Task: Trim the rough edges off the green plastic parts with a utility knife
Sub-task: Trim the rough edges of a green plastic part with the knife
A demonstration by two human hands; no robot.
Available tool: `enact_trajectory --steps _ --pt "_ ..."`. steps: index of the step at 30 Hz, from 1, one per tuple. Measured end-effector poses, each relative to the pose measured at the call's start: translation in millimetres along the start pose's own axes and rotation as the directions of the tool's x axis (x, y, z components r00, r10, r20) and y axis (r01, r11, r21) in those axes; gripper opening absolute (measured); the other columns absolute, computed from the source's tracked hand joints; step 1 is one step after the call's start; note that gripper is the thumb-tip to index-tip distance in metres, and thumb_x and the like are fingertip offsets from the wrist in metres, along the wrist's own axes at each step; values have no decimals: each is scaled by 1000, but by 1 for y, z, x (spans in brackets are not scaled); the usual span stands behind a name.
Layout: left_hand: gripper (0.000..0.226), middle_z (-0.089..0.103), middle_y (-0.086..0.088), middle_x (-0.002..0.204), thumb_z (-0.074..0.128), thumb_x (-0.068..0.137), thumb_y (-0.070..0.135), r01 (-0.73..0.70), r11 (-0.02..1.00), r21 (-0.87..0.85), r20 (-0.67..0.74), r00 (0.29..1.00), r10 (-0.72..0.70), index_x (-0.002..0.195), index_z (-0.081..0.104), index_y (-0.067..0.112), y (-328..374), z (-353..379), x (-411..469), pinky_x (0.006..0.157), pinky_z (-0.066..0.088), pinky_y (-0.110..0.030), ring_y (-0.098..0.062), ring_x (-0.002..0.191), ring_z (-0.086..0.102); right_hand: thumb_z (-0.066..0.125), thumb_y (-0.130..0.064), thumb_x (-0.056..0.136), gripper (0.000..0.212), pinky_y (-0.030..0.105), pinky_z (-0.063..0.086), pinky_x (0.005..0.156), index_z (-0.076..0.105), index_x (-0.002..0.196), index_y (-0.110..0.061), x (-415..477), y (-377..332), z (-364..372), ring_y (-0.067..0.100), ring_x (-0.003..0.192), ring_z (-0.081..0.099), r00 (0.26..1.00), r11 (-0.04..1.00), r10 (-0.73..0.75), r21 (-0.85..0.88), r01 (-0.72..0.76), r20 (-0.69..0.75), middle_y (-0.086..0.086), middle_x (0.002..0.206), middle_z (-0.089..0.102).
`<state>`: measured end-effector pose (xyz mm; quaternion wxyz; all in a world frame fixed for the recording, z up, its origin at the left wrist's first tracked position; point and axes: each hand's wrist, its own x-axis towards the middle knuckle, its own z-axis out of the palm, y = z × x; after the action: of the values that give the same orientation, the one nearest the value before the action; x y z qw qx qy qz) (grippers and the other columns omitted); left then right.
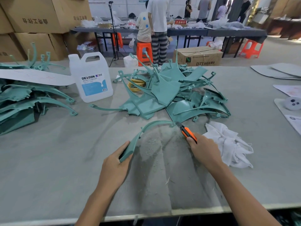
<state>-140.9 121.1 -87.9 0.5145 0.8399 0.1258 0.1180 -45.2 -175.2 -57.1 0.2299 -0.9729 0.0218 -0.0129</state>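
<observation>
A curved green plastic part (147, 127) arches over the grey table (48, 160) in front of me. My left hand (116, 162) grips its wide near end. My right hand (204, 150) holds an orange and black utility knife (187, 132), whose tip meets the far right end of the arc. Fine green shavings (156, 144) lie on the table under the part. A large heap of green parts (172, 92) sits just beyond, and another stack of green parts (29, 101) lies at the left.
A white DEXCON jug (91, 77) stands left of the heap, with a yellow coil (136, 85) behind it. A crumpled white cloth (228, 142) lies right of my right hand. Grey sheets (276, 71) and papers sit far right. People stand at tables beyond.
</observation>
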Motion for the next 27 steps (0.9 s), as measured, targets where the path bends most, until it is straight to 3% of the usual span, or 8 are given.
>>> enact_trajectory --steps 5,8,13,15,17,20,24,27 --pt "47 63 30 125 67 88 54 -3 1000 3 9 1000 3 133 62 42 1 -1 2 101 42 -15 20 109 54 44 -45 103 22 33 41 56 53 91 -30 -17 3 -5 21 64 60 996 983 -8 183 23 -85 -3 66 60" --pt "52 62 25 131 67 86 56 -23 999 45 7 1000 22 135 61 40 1 1 0 104 44 -21 4 120 57 48 -47 102 15 27 36 51 58 103 -36 -35 -15 -10 8 54 55 985 963 -121 227 147 -126 -6 60 58" --pt "44 62 21 134 67 93 42 -37 996 85 -2 999 37 136 60 40 -4 1 -1 106 46 -28 -3 124 58 45 -52 102 28 20 38 47 57 124 -41 -53 -56 1 6 56 57 912 893 -410 205 402 -3 -9 60 57" --pt "45 62 21 134 67 92 46 -31 996 83 -3 1000 31 136 60 41 -3 0 -1 106 45 -27 -2 124 57 46 -50 103 31 24 42 52 56 131 -40 -41 -56 2 8 58 59 931 920 -364 151 361 -13 -8 68 63" --pt "47 61 23 135 66 90 51 -27 996 90 5 1000 27 136 58 44 -1 0 -2 108 45 -28 0 124 56 47 -47 103 33 35 48 65 59 131 -37 -19 -41 -3 24 77 66 979 978 -204 49 203 -1 3 85 70" --pt "46 60 31 129 66 90 53 -7 998 69 2 1000 7 135 58 47 -1 0 -2 106 45 -25 11 115 55 44 -47 102 34 38 50 72 64 106 -20 11 -13 -18 34 85 63 998 992 6 -123 1 56 12 90 67" --pt "44 60 29 128 68 92 46 -2 998 57 -4 1000 2 135 60 43 -1 1 -1 102 42 -18 8 117 56 43 -44 103 33 36 48 63 55 88 -17 17 -12 -26 29 73 60 999 988 -21 -149 27 47 7 77 61" --pt "43 58 42 116 68 91 47 16 999 52 -17 1000 -15 134 62 42 1 2 0 101 43 -17 18 110 54 45 -46 103 24 35 46 59 52 91 -28 3 -26 -25 22 66 60 991 991 -128 35 129 -30 1 72 62"
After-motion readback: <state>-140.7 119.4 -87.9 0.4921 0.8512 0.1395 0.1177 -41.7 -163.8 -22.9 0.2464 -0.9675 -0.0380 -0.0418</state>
